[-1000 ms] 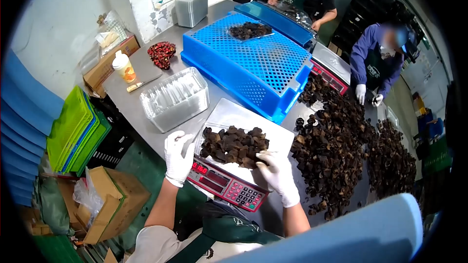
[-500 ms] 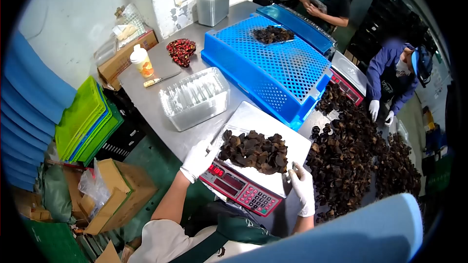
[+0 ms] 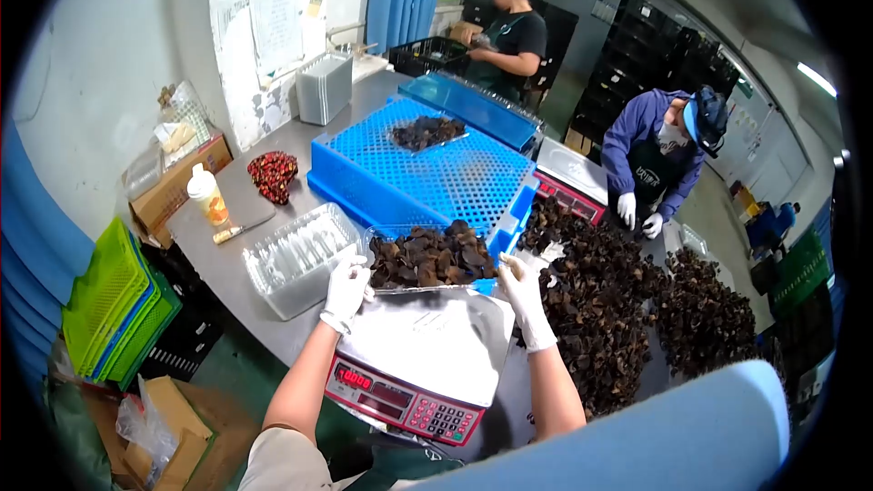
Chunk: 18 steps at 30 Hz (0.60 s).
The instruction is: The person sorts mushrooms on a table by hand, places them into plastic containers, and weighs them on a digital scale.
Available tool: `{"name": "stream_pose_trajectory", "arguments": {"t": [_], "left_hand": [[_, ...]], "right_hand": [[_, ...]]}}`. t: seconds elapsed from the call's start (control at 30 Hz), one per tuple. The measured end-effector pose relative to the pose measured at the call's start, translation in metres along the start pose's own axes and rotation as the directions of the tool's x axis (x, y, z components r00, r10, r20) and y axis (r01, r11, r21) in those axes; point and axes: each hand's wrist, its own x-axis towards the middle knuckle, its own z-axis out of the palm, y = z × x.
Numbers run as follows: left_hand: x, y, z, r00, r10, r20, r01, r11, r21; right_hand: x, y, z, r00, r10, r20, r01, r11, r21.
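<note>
My left hand (image 3: 347,293), in a white glove, grips the left end of a clear plastic tray (image 3: 414,291). The gloved right hand (image 3: 526,298) pinches its right end. Dark brown, curled wood ear mushrooms (image 3: 435,257) fill the tray, which is held above the far edge of a red electronic scale (image 3: 405,400). The scale's white plate (image 3: 423,336) is bare and its red display is lit. Just beyond the tray is an upturned blue plastic crate (image 3: 364,150), with another filled tray (image 3: 427,134) on top.
Stacked clear trays (image 3: 300,259) stand on the left, near a knife (image 3: 241,229), a white bottle (image 3: 207,191) and a red bundle (image 3: 273,176). A large mushroom heap (image 3: 591,309) covers the right side. A co-worker (image 3: 659,150) handles mushrooms; another person (image 3: 509,41) stands behind.
Both hands have lifted the filled tray off the scale and moved it forward toward the blue crate. The camera view has turned to the right and up.
</note>
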Motion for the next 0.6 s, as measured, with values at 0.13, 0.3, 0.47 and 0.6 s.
{"name": "stream_pose_trajectory", "arguments": {"t": [0.13,0.3,0.47,0.6], "left_hand": [[0.045,-0.015,0.019,0.997,0.039,-0.07,-0.037,0.999,0.03],[0.098,-0.016,0.056,0.993,0.001,-0.114,-0.02,0.987,-0.162],[0.112,-0.004,0.071,0.985,0.143,0.099,-0.142,0.99,-0.012],[0.072,0.025,0.024,0.867,0.438,0.237,-0.494,0.698,0.519]], "right_hand": [[0.042,0.016,0.004,1.0,0.013,0.02,-0.014,0.999,0.042],[0.015,0.0,0.012,0.99,0.122,0.076,-0.134,0.976,0.174],[-0.022,0.003,-0.006,0.982,0.085,0.17,-0.102,0.99,0.092],[-0.076,0.019,-0.059,0.985,0.119,0.128,-0.125,0.991,0.042]]}}
